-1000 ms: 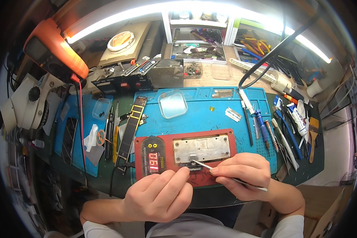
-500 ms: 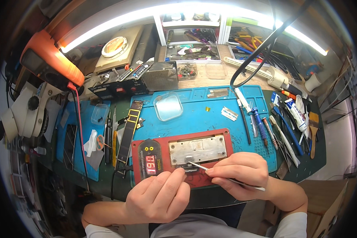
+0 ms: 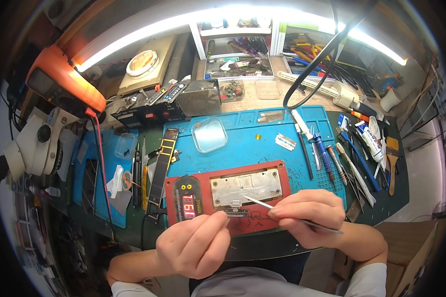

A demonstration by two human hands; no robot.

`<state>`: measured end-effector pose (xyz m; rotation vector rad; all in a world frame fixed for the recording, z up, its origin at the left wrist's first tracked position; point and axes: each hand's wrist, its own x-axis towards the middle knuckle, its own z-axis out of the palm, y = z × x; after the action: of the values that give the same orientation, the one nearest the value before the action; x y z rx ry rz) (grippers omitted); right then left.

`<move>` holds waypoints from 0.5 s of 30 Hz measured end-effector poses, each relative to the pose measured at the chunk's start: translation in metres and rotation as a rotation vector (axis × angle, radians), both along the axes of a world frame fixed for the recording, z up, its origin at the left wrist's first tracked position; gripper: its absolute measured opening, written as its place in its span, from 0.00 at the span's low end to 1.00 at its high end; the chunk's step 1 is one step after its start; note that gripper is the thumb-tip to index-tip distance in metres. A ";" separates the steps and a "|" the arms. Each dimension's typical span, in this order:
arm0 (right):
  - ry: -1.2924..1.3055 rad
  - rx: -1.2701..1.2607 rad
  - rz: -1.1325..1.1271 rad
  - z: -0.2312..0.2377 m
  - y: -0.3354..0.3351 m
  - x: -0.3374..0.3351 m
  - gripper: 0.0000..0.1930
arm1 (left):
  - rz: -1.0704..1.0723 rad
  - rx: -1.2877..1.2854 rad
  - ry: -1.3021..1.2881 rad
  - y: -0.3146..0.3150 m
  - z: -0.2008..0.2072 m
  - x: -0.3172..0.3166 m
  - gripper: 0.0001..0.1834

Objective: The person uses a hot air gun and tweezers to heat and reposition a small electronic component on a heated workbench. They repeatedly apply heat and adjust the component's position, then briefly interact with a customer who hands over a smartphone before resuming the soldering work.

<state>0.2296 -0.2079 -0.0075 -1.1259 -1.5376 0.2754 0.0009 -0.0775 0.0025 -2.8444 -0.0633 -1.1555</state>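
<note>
My left hand (image 3: 195,245) is closed, its fingertips pinching one end of a small dark strip-shaped part with a metallic piece (image 3: 237,210). The part is at the front edge of a silver heating plate (image 3: 223,190), over its red base. In my right hand (image 3: 309,218), a slim silver metal tool (image 3: 258,202) is gripped like a pen. Its pointed tip is over the plate, apart from the small part. The heater's lit red display (image 3: 188,205) lies to the left of the plate.
A blue work mat (image 3: 248,141) bears a clear plastic dish (image 3: 209,134) and a razor blade (image 3: 285,141). Tweezers, brushes and tubes lie right, near a wood-handled brush (image 3: 392,153). Left stand an orange multimeter (image 3: 64,81) and a microscope (image 3: 39,143). A black cable (image 3: 312,74) hangs overhead.
The tool's tip has drawn off the small part and moved slightly up and right with my right hand. The small part has shifted a little; my left hand still pinches it.
</note>
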 end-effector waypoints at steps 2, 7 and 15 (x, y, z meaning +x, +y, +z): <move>0.045 0.013 -0.030 0.001 -0.004 0.002 0.09 | -0.009 -0.142 -0.049 0.003 0.006 0.000 0.09; 0.093 0.025 -0.082 0.002 -0.007 0.005 0.09 | -0.067 -1.156 -0.201 0.014 0.027 0.007 0.14; 0.054 0.042 -0.114 0.001 -0.004 0.010 0.08 | -0.093 -1.908 -0.163 0.048 0.027 0.019 0.12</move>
<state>0.2393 -0.2118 -0.0064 -1.1598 -1.4207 0.1941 0.0201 -0.0298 0.0297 -3.9157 -2.0771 -1.9387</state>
